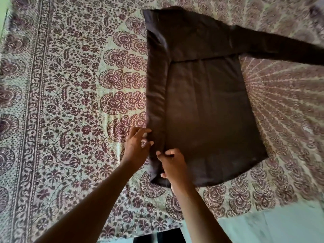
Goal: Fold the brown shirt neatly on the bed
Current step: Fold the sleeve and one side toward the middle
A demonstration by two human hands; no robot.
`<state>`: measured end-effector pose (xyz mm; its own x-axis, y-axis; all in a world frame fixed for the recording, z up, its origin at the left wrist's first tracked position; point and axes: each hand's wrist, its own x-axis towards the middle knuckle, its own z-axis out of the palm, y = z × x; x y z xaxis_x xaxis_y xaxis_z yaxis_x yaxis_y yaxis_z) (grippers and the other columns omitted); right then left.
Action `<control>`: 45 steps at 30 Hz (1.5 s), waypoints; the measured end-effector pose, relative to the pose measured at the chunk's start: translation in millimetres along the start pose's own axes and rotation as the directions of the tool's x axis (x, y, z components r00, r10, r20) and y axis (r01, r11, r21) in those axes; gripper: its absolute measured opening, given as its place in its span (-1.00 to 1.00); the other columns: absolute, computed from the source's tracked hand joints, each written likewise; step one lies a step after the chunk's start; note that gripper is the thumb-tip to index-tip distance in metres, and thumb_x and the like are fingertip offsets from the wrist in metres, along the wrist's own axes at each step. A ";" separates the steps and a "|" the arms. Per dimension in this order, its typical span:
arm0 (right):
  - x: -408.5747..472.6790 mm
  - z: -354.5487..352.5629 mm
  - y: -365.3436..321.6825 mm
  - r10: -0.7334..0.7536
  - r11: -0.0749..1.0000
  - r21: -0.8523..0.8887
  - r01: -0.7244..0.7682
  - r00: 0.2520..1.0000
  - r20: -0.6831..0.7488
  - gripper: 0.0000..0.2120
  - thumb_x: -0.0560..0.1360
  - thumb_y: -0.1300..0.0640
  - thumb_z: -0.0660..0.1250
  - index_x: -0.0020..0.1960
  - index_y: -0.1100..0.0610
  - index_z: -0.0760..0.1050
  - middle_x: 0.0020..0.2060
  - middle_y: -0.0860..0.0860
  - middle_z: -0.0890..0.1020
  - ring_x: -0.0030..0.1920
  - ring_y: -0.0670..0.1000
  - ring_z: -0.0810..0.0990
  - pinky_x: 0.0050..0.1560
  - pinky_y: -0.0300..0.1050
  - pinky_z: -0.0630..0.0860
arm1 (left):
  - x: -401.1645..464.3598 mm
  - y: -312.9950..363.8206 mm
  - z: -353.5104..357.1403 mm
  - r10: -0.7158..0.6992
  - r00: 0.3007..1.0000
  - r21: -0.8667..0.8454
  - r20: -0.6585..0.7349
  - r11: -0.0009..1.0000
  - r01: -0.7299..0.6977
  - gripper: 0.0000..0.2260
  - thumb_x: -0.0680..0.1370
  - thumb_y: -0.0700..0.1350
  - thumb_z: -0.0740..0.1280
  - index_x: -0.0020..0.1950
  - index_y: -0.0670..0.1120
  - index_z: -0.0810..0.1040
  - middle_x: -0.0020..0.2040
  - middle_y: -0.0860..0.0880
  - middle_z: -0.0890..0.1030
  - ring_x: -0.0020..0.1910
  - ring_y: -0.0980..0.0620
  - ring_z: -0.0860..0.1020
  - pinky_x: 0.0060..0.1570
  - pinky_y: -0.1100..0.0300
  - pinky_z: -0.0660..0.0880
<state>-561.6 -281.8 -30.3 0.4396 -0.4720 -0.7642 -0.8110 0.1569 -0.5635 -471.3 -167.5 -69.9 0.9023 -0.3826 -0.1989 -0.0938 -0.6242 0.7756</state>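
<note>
Brown shirt (206, 106) lies flat on the patterned bed cover (70, 102), long axis running away from the person, left sleeve folded in, right sleeve (280, 48) outstretched; left hand (135, 149) and right hand (172, 165) both pinch the near-left hem corner.

Light here is dim and soft, no hard shadows, a greenish cast over the bedspread (70, 102). The brown shirt (206, 111) reads nearly black, folds barely showing. Wide-angle bending curves the edges; top corners smear into blur.
</note>
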 end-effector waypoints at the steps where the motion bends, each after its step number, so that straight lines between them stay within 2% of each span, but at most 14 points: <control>1: -1.5 -0.1 -2.4 0.034 0.997 0.072 -0.033 0.999 -0.004 -0.76 0.59 -0.04 0.41 0.10 0.11 0.51 -0.11 0.05 0.63 -0.19 -0.02 0.59 -0.23 -0.04 0.57 | -1.8 2.0 0.6 -0.011 1.000 -0.038 -0.005 0.999 0.011 -0.61 0.49 -0.30 0.50 0.28 -0.07 0.60 0.21 0.00 0.48 0.03 0.05 0.63 -0.08 0.43 0.49; 3: -3.6 -3.6 -6.2 0.135 0.970 0.203 -0.137 0.991 0.025 -0.70 0.62 -0.04 0.36 0.12 0.21 0.55 -0.21 0.03 0.55 -0.30 -0.03 0.50 -0.37 -0.15 0.39 | -4.7 5.3 3.2 -0.041 0.999 -0.122 -0.012 0.992 0.040 -0.64 0.52 -0.30 0.48 0.29 -0.08 0.58 0.23 -0.02 0.47 0.03 0.06 0.64 0.02 0.13 0.63; 5: -3.6 -6.4 -3.5 0.205 0.940 0.266 -0.216 0.976 0.068 -0.73 0.60 0.00 0.40 -0.03 0.23 0.58 -0.32 0.03 0.46 -0.37 -0.02 0.40 -0.43 -0.16 0.29 | -8.9 4.7 6.4 -0.058 0.998 -0.161 -0.033 0.986 0.052 -0.67 0.56 -0.25 0.45 0.32 -0.09 0.57 0.26 -0.03 0.47 0.07 0.04 0.65 0.06 0.03 0.64; 8: -6.8 -9.7 15.2 0.068 0.975 0.214 -0.065 0.998 -0.008 -0.78 0.54 0.12 0.47 -0.25 0.12 0.53 -0.38 0.08 0.42 -0.33 0.06 0.36 -0.27 -0.04 0.28 | -19.9 -0.8 13.7 -0.032 0.999 -0.192 -0.012 0.981 0.029 -0.66 0.60 -0.12 0.36 0.39 -0.06 0.52 0.31 -0.03 0.46 0.17 0.01 0.62 0.08 -0.11 0.64; 12: -1.1 -24.1 28.2 -0.171 0.982 -0.098 0.159 0.976 -0.131 -0.70 0.53 0.11 0.47 -0.32 0.16 0.51 -0.47 -0.02 0.53 -0.40 0.02 0.47 -0.28 -0.09 0.35 | -37.0 -2.6 20.3 0.093 0.993 0.058 0.074 0.994 -0.098 -0.54 0.62 -0.09 0.33 0.53 -0.01 0.40 0.56 -0.02 0.29 0.39 -0.13 0.44 0.30 -0.18 0.53; 16: 3.5 -39.3 42.2 -0.250 0.950 -0.247 0.193 0.941 -0.226 -0.85 0.48 0.10 0.52 -0.19 0.10 0.59 -0.34 -0.02 0.68 -0.23 0.06 0.68 -0.16 -0.09 0.54 | -67.2 -4.0 30.8 0.101 0.976 0.432 0.192 0.885 -0.177 -0.42 0.64 0.14 0.18 0.66 0.14 0.13 0.70 0.09 -0.11 0.65 -0.20 0.02 0.51 -0.23 0.18; 23: 13.3 -46.2 54.4 -0.281 0.896 -0.403 0.189 0.942 -0.184 -0.77 0.41 0.06 0.57 -0.10 0.05 0.53 -0.16 0.02 0.68 -0.04 0.09 0.67 -0.11 -0.12 0.51 | -90.6 -16.5 38.9 0.099 0.974 0.554 0.202 0.809 -0.197 -0.35 0.66 0.21 0.06 0.69 0.08 -0.07 0.69 0.13 -0.16 0.68 -0.08 -0.15 0.55 -0.35 0.00; 26: 8.4 -56.5 48.8 -0.648 0.650 -0.605 0.460 0.751 -0.126 -0.81 0.46 0.14 0.51 0.02 0.07 0.55 -0.07 0.04 0.61 0.00 0.11 0.60 -0.02 0.01 0.57 | -97.5 -17.1 37.2 0.108 0.964 0.585 0.244 0.776 -0.235 -0.36 0.66 0.21 0.05 0.70 0.04 -0.03 0.70 0.13 -0.12 0.68 -0.10 -0.07 0.54 -0.38 0.03; 29: 15.2 -60.5 34.2 -0.846 0.322 -0.583 0.746 0.504 0.177 -0.80 0.55 0.23 0.33 0.15 0.12 0.59 0.07 0.01 0.60 0.03 0.07 0.60 0.02 0.03 0.58 | -102.4 -17.6 34.0 0.124 0.955 0.597 0.268 0.757 -0.266 -0.37 0.67 0.21 0.03 0.70 0.00 0.01 0.70 0.10 -0.10 0.67 -0.14 0.01 0.55 -0.36 0.01; 33: 51.6 -62.9 25.4 -0.778 -0.095 -0.518 0.850 0.261 0.571 -0.60 0.61 0.15 0.31 0.43 0.19 0.52 0.45 0.07 0.51 0.46 0.09 0.48 0.41 0.06 0.48 | -100.8 -12.3 32.1 0.101 0.959 0.595 0.265 0.766 -0.245 -0.37 0.67 0.21 0.02 0.70 0.04 -0.04 0.70 0.14 -0.10 0.68 -0.11 -0.01 0.55 -0.34 -0.01; 36: 88.3 -75.5 5.2 -0.529 -0.396 -0.445 0.803 0.197 0.825 -0.45 0.68 -0.11 0.18 0.61 0.05 0.29 0.64 0.05 0.22 0.65 0.08 0.14 0.60 0.13 0.19 | -101.7 -14.5 31.0 0.107 0.965 0.589 0.238 0.774 -0.232 -0.36 0.65 0.21 0.08 0.69 0.05 0.03 0.69 0.16 -0.04 0.68 -0.07 0.03 0.54 -0.33 0.04; 40: 144.9 -85.8 -58.1 -0.411 -0.503 -0.434 0.748 0.234 0.881 -0.42 0.65 -0.30 0.03 0.64 -0.22 0.13 0.68 0.00 0.06 0.67 0.08 0.04 0.60 0.23 0.01 | -100.0 -19.5 33.9 0.128 0.971 0.594 0.204 0.772 -0.227 -0.34 0.60 0.19 0.24 0.66 0.04 0.19 0.69 0.15 0.06 0.67 -0.04 0.07 0.53 -0.32 0.08; 43: 160.6 -83.1 -88.6 -0.510 -0.455 -0.519 0.723 0.266 0.818 -0.38 0.65 -0.31 0.04 0.64 -0.08 0.22 0.66 0.13 0.14 0.65 0.17 0.11 0.60 0.28 0.13 | -101.3 -14.6 33.8 0.100 0.979 0.565 0.178 0.804 -0.185 -0.39 0.56 0.22 0.30 0.58 0.04 0.38 0.64 0.13 0.25 0.58 -0.10 0.28 0.42 -0.29 0.22; 45: 159.6 -77.5 -92.2 -0.568 -0.469 -0.490 0.735 0.174 0.805 -0.37 0.68 -0.26 0.06 0.64 0.04 0.23 0.65 0.16 0.14 0.66 0.18 0.09 0.61 0.23 0.10 | -89.5 2.0 33.6 0.117 0.989 0.531 0.089 0.835 -0.146 -0.59 0.61 0.18 0.24 0.38 0.06 0.57 0.48 0.10 0.46 0.36 -0.12 0.48 0.28 -0.19 0.30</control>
<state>-446.5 -438.8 -76.0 0.8475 0.5267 -0.0659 0.5143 -0.8454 -0.1442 -566.3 -157.5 -70.7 0.8442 -0.5117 -0.1594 -0.4334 -0.8267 0.3588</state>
